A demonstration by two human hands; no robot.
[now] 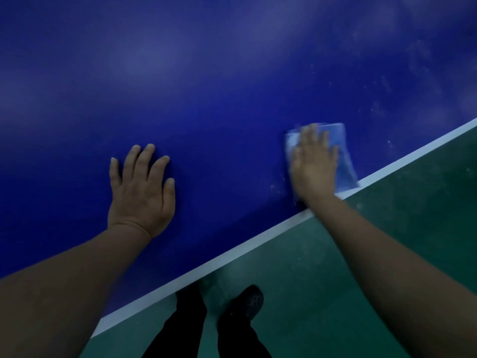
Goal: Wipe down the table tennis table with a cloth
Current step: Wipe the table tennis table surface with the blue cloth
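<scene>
The left forearm reaches in from the lower left corner of the view, wrist bent back, and the left hand (pixel 141 188) lies palm-down on the blue desk (pixel 206 86) a little in from its near edge. Its fingers are straight and slightly spread, the thumb out to the side; the grip is released and holds nothing. The white line (pixel 232 251) along the desk's near edge runs diagonally from lower left to upper right. Below it lie a green floor (pixel 335 293), dark trousers and one dark shoe (pixel 249 301). The right forearm comes in from the lower right and crosses that edge. The right hand (pixel 313 164), blurred, presses flat on a light blue cloth (pixel 344 161), fingers straight and close together, the grip relaxed, not curled round it. The cloth lies on the desk right at the near edge, its lower corner over the white line, and shows beyond the fingertips and on the hand's right side. Pale specks dot the desk beyond the cloth.
</scene>
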